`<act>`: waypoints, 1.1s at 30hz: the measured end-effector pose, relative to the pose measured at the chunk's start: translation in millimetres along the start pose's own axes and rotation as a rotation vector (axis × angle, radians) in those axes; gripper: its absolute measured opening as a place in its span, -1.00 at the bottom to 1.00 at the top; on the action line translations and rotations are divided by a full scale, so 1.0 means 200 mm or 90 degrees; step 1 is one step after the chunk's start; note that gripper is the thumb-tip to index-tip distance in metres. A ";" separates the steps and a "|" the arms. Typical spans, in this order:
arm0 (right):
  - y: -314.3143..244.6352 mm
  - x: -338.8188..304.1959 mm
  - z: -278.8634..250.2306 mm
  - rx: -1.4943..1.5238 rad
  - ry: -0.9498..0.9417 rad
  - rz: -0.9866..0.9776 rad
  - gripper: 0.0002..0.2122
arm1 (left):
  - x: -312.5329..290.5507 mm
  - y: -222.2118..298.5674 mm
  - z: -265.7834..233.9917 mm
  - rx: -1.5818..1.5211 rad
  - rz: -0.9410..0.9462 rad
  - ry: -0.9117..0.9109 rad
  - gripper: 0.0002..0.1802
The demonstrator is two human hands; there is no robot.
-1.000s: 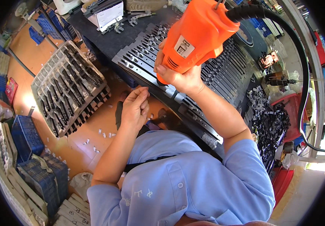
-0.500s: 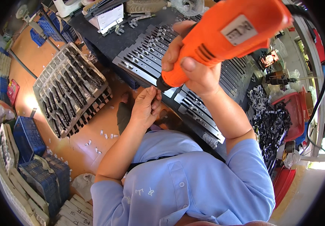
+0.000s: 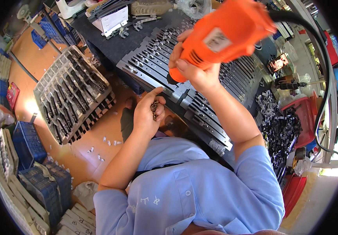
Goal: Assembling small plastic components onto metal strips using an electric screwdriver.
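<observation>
My right hand [image 3: 199, 75] is wrapped round an orange electric screwdriver [image 3: 231, 29], tilted with its dark tip down to the left. The tip is over the near edge of the metal strips [image 3: 159, 80], which lie in a long row on the dark table. Cupped lower left of the tip, my left hand [image 3: 143, 117] holds small brass-coloured screws [image 3: 154, 110] in its curled fingers. Its index finger points toward the strips. Small metal clips [image 3: 153, 50] sit along the far part of the row. Whether the tip touches a strip, I cannot tell.
A tilted rack [image 3: 73, 92] with dark strips stands to the left. Blue crates [image 3: 45, 184] are at the lower left. Black and silver clips [image 3: 280, 129] are heaped right of the strips, beside a red tray [image 3: 304, 117]. A black cable [image 3: 317, 35] trails from the screwdriver.
The screwdriver has moved left and down, away from my left fingertips. My left hand has turned and opened out from a pinch, baring the screws in its palm.
</observation>
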State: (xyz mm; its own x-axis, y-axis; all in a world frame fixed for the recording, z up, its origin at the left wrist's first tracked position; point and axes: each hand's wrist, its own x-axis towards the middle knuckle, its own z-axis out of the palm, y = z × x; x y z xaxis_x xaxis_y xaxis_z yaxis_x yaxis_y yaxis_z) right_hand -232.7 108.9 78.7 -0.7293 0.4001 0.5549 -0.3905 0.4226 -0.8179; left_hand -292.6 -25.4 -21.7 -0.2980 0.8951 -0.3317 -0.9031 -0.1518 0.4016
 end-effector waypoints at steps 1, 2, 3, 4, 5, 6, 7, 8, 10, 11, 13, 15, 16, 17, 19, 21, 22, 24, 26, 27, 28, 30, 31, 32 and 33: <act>0.03 0.00 0.00 0.011 0.007 -0.001 -0.66 | -0.01 0.00 0.00 0.042 0.015 0.006 -0.79; 0.05 0.00 0.00 0.009 0.009 -0.002 -0.66 | -0.01 0.00 0.00 0.084 0.030 0.012 -0.81; 0.06 -0.01 0.00 0.007 0.015 0.028 -0.66 | -0.01 -0.01 0.00 0.084 0.031 0.013 -0.81; 0.07 -0.02 0.00 0.005 0.022 0.058 -0.66 | -0.01 -0.01 0.00 0.095 0.059 0.026 -0.81; 0.09 -0.02 0.00 0.009 0.029 0.068 -0.65 | -0.01 -0.01 0.00 0.106 0.086 0.038 -0.82; 0.09 -0.02 0.00 0.010 0.029 0.069 -0.65 | -0.01 -0.01 0.00 0.106 0.086 0.039 -0.82; 0.09 -0.01 0.00 0.010 0.034 0.058 -0.66 | 0.00 -0.01 -0.01 0.104 0.096 0.033 -0.83; 0.09 -0.01 0.00 0.011 0.040 0.047 -0.66 | 0.02 -0.01 -0.02 0.103 0.106 0.027 -0.84; 0.10 -0.02 0.00 0.012 0.039 0.059 -0.66 | 0.06 0.00 -0.05 0.092 0.105 0.008 -0.84; 0.11 -0.02 0.00 0.013 0.037 0.070 -0.66 | 0.08 0.00 -0.06 0.081 0.105 -0.011 -0.84; 0.11 -0.02 0.01 -0.008 0.036 0.058 -0.66 | 0.13 0.01 -0.06 0.073 0.119 -0.001 -0.84; 0.11 -0.02 0.01 -0.031 0.026 0.035 -0.65 | 0.19 0.03 -0.06 0.067 0.138 0.021 -0.84; 0.12 -0.02 0.01 -0.032 0.027 0.036 -0.65 | 0.20 0.03 -0.06 0.067 0.137 0.021 -0.84; 0.12 -0.02 0.01 -0.031 0.034 0.039 -0.65 | 0.21 0.03 -0.05 0.091 0.143 0.035 -0.84; 0.12 -0.03 0.01 -0.031 0.044 0.045 -0.64 | 0.23 0.03 -0.06 0.117 0.145 0.049 -0.85; 0.11 -0.02 0.01 -0.033 0.051 0.058 -0.63 | 0.23 0.03 -0.05 0.149 0.159 0.044 -0.83; 0.10 -0.02 0.01 -0.033 0.053 0.057 -0.63 | 0.23 0.04 -0.05 0.151 0.159 0.043 -0.83; 0.09 0.00 0.00 0.016 0.083 0.065 -0.60 | 0.22 0.05 -0.03 0.167 0.136 0.066 -0.81; 0.03 0.02 -0.02 0.083 0.084 0.047 -0.57 | 0.21 0.05 -0.05 0.146 0.109 0.047 -0.81; 0.00 0.03 -0.02 0.148 0.086 0.033 -0.54 | 0.20 0.05 -0.06 0.123 0.078 0.029 -0.81; -0.04 0.05 -0.02 0.148 0.089 0.035 -0.54 | 0.18 0.04 -0.06 0.124 0.076 0.030 -0.81; -0.09 0.08 0.00 0.264 0.097 -0.018 -0.59 | 0.16 0.02 -0.03 0.067 0.037 -0.029 -0.76; -0.09 0.08 0.01 0.266 0.102 -0.010 -0.60 | 0.15 0.00 -0.02 0.059 0.025 -0.024 -0.74; -0.09 0.08 0.02 0.265 0.103 -0.011 -0.60 | 0.15 -0.01 -0.02 0.060 0.025 -0.026 -0.74; -0.08 0.07 0.02 0.270 0.110 -0.007 -0.59 | 0.15 -0.02 -0.02 0.055 0.013 -0.039 -0.75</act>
State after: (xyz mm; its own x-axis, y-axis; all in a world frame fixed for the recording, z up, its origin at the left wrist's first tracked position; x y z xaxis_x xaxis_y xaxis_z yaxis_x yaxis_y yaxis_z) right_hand -239.5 104.0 99.0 -0.6332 0.5427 0.5518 -0.6194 0.0721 -0.7817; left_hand -299.8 0.8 -35.9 -0.2938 0.9167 -0.2708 -0.8661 -0.1354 0.4812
